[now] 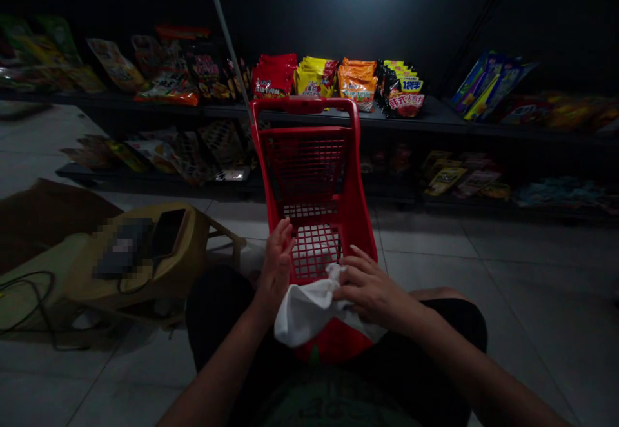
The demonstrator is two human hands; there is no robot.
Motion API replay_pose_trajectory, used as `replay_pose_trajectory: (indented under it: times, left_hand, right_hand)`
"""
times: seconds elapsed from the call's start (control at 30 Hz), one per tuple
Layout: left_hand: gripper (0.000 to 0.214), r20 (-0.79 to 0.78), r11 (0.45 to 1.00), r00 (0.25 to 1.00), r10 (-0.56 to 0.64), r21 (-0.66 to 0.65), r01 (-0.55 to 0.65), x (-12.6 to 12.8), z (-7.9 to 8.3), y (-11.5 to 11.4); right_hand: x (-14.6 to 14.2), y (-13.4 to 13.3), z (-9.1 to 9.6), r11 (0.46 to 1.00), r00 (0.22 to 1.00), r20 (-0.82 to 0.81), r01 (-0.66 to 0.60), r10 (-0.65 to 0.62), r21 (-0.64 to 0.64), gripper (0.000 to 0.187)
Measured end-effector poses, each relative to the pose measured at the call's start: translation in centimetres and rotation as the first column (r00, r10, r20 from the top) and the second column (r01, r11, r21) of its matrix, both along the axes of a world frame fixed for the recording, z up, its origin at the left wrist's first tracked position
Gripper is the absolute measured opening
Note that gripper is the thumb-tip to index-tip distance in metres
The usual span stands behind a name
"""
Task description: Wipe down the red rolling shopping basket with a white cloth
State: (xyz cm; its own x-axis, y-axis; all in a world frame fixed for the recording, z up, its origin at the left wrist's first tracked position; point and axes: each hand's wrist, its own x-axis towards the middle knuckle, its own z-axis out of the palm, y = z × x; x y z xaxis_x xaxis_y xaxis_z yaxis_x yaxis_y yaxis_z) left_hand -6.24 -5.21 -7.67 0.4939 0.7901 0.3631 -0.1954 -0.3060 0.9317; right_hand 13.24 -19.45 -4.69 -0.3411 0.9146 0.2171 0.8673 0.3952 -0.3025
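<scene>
A red plastic shopping trolley basket (309, 169) stands upright in front of me, its mesh sides and top handle (304, 106) rising away from my lap. A white cloth (307, 311) lies bunched over its near end, with a red part (329, 343) showing below it. My right hand (367, 285) is on the cloth, its fingers gathering the fabric. My left hand (276, 266) is raised beside the basket's near left side with its fingers apart, holding nothing. My dark trousers (217, 304) show on both sides.
Shelves of colourful snack packets (358, 85) run along the dark wall behind the basket. On the left, a tan plastic stool (184, 246) carries a dark phone and a pixelated object, with a black cable (29, 298) near it. The floor is pale tile.
</scene>
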Motion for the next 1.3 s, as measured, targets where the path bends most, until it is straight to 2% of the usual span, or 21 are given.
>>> replay_pose_trajectory:
  times: [0.13, 0.2, 0.33, 0.43, 0.53, 0.6, 0.67, 0.73, 0.8, 0.83, 0.9, 0.97, 1.03, 1.1, 1.17, 1.23, 1.27, 1.3]
  left_hand:
    - [0.066, -0.164, 0.995, 0.984, -0.062, 0.073, 0.075, 0.1, -0.1, 0.2]
    - [0.067, -0.247, 0.982, 0.965, -0.083, 0.144, 0.122, -0.3, 0.0, 0.4]
    - [0.066, -0.432, 0.935, 0.896, -0.101, 0.267, 0.233, -1.0, 0.8, 0.5]
    - [0.064, -0.595, 0.871, 0.792, -0.139, 0.307, 0.383, -0.8, 1.7, 0.2]
    - [0.061, -0.692, 0.835, 0.700, -0.173, 0.274, 0.477, -0.2, 2.6, -0.3]
    - [0.057, -0.699, 0.844, 0.685, -0.203, 0.229, 0.484, 0.3, 3.1, -0.5]
    - [0.041, -0.662, 0.869, 0.710, -0.240, 0.180, 0.462, 0.7, 3.3, -0.5]
    - [0.032, -0.594, 0.907, 0.753, -0.283, 0.090, 0.412, 1.1, 3.2, -0.3]
    - [0.038, -0.497, 0.940, 0.802, -0.332, -0.099, 0.327, 1.2, 2.7, 0.1]
    - [0.042, -0.439, 0.933, 0.825, -0.356, -0.222, 0.285, 1.3, 2.4, 0.3]
    - [0.050, -0.320, 0.871, 0.869, -0.379, -0.439, 0.218, 1.3, 1.9, 0.7]
    - [0.056, -0.217, 0.807, 0.902, -0.372, -0.556, 0.198, 1.3, 1.4, 0.8]
    - [0.061, -0.144, 0.769, 0.926, -0.350, -0.609, 0.196, 1.3, 1.3, 0.7]
    - [0.064, -0.107, 0.749, 0.932, -0.348, -0.630, 0.207, 1.3, 1.5, 0.5]
    - [0.062, -0.138, 0.784, 0.923, -0.358, -0.582, 0.217, 1.3, 1.9, 0.2]
    - [0.058, -0.211, 0.869, 0.908, -0.362, -0.430, 0.246, 1.4, 2.3, 0.1]
    - [0.055, -0.257, 0.908, 0.901, -0.349, -0.329, 0.258, 1.4, 2.5, 0.1]
    - [0.053, -0.306, 0.936, 0.894, -0.328, -0.230, 0.265, 1.5, 2.5, 0.0]
  right_hand:
    - [-4.6, 2.9, -1.8, 0.998, 0.999, 0.006, -0.054, 0.054, 0.044, 0.017]
    - [-4.8, 3.3, -2.1, 0.999, 0.999, 0.008, -0.043, 0.043, 0.018, 0.017]
    - [-0.2, 1.2, -1.5, 0.998, 0.996, -0.069, 0.051, -0.052, -0.021, 0.026]
    - [3.4, -0.7, -0.8, 0.986, 0.976, -0.141, 0.169, -0.168, -0.006, 0.031]
    - [4.3, -1.3, -0.5, 0.959, 0.927, -0.254, 0.284, -0.276, -0.007, 0.026]
    - [3.6, -1.0, -0.3, 0.938, 0.879, -0.342, 0.347, -0.331, -0.015, 0.022]
    - [2.7, -0.3, 0.1, 0.907, 0.809, -0.436, 0.418, -0.394, -0.044, 0.022]
    - [2.1, 0.5, 0.5, 0.876, 0.708, -0.547, 0.469, -0.448, -0.110, 0.025]
    - [2.2, 1.1, 0.8, 0.849, 0.566, -0.666, 0.486, -0.486, -0.207, 0.025]
    - [2.3, 1.3, 0.9, 0.839, 0.492, -0.712, 0.480, -0.501, -0.258, 0.025]
    - [2.7, 1.6, 0.8, 0.817, 0.361, -0.779, 0.484, -0.513, -0.314, 0.027]
    - [2.6, 1.6, 0.5, 0.817, 0.287, -0.835, 0.501, -0.470, -0.287, 0.031]
    - [1.8, 1.5, 0.1, 0.851, 0.331, -0.858, 0.484, -0.392, -0.202, 0.039]
    - [0.8, 1.5, -0.2, 0.904, 0.485, -0.806, 0.405, -0.339, -0.136, 0.059]
    - [0.3, 1.6, 0.0, 0.939, 0.630, -0.712, 0.321, -0.311, -0.126, 0.061]
    - [1.0, 1.7, 0.6, 0.923, 0.658, -0.669, 0.368, -0.345, -0.114, 0.044]
    - [1.7, 1.6, 1.1, 0.888, 0.637, -0.670, 0.454, -0.382, -0.075, 0.038]
    - [2.5, 1.4, 1.6, 0.826, 0.604, -0.675, 0.564, -0.422, -0.012, 0.036]
